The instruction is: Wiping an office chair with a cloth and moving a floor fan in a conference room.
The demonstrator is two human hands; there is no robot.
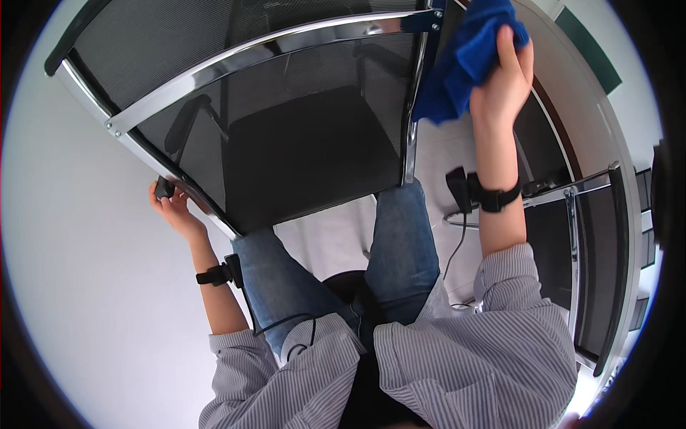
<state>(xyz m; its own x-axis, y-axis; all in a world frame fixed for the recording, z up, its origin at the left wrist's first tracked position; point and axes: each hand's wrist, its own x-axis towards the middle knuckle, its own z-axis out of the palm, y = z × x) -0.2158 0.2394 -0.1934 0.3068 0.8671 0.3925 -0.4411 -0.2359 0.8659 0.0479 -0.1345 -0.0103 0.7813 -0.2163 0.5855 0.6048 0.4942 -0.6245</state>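
Note:
A black mesh office chair with a chromed metal frame [257, 48] stands before me, its back towards me and its dark seat [311, 155] seen through the mesh. At the upper right, my right hand [506, 80] grips a blue cloth [466, 64], which hangs beside the right upright of the chair back. My left hand [179, 212] is low at the chair's left side, its fingers around the dark end of an armrest [165, 187]. The frame partly hides those fingers.
A white wall [96, 241] runs along the left. At the right are another black chair with a chromed frame [573, 241] and the pale edge of a table [605, 123]. Light floor tiles [321, 241] show between my knees. Cables hang from the black straps on both wrists.

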